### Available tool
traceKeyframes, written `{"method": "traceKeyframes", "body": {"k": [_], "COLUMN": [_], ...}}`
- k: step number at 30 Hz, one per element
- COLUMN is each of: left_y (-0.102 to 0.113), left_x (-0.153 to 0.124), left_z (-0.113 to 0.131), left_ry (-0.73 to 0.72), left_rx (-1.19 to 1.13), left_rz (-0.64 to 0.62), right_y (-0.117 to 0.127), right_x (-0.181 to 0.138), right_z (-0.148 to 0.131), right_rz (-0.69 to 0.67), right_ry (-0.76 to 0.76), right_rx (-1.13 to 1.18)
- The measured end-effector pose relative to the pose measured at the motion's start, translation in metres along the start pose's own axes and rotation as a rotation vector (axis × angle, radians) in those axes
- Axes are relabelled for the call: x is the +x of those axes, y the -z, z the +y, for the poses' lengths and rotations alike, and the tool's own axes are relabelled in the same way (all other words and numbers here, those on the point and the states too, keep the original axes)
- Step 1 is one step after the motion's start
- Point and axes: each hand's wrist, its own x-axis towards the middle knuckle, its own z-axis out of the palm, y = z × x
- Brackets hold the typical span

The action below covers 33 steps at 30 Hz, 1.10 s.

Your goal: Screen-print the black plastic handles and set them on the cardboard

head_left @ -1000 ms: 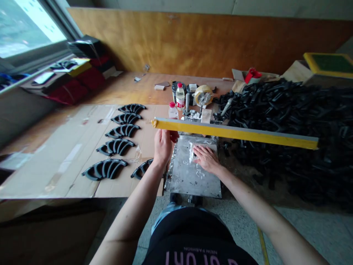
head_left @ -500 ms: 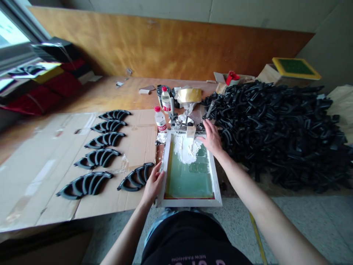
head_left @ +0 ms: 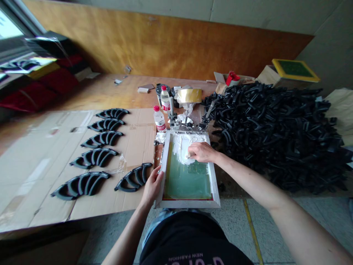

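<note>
A silk-screen frame with a green mesh lies in front of me, white ink smeared over the far part of its mesh. My left hand grips the near left side of the frame, thumb on top. Over the ink, my right hand is closed around a small squeegee, mostly hidden by the fingers, its lower edge at the ink. Metal hinge clamps hold the frame's far end.
Black curved plastic parts lie in fanned rows on cardboard at left. A big heap of black parts covers the right. Two red-capped bottles and a tape roll stand behind the frame.
My right hand has moved from the frame's far right corner in over the ink and closed on the squeegee, which rested at the far end. My left hand stays at the frame's left side.
</note>
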Motion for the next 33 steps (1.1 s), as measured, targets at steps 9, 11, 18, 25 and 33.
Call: {"method": "traceKeyframes", "body": {"k": [9,11,18,25,33], "left_y": [0.006,0.009,0.028,0.005,-0.026], "left_x": [-0.003,-0.006,-0.021,0.009,0.011], "left_z": [0.011,0.019,0.092,0.17,0.113], "left_ry": [0.037,0.033,-0.065,-0.451,-0.085], "left_rx": [-0.008,-0.038,-0.119,-0.465,-0.42], "left_rz": [-0.027,-0.045,-0.03,0.051,-0.064], "right_y": [-0.02,-0.009,0.043,-0.003,-0.052], "right_x": [-0.012,0.007,0.039,-0.039,-0.035], "right_z": [-0.005,0.005,0.068,0.093,0.001], "right_rz": [0.145,0.19,0.467,0.465,0.129], "right_ry": [0.041,-0.077,-0.436,-0.853,-0.438], "right_rx": [0.053,0.094,-0.003,0.19,0.118]}}
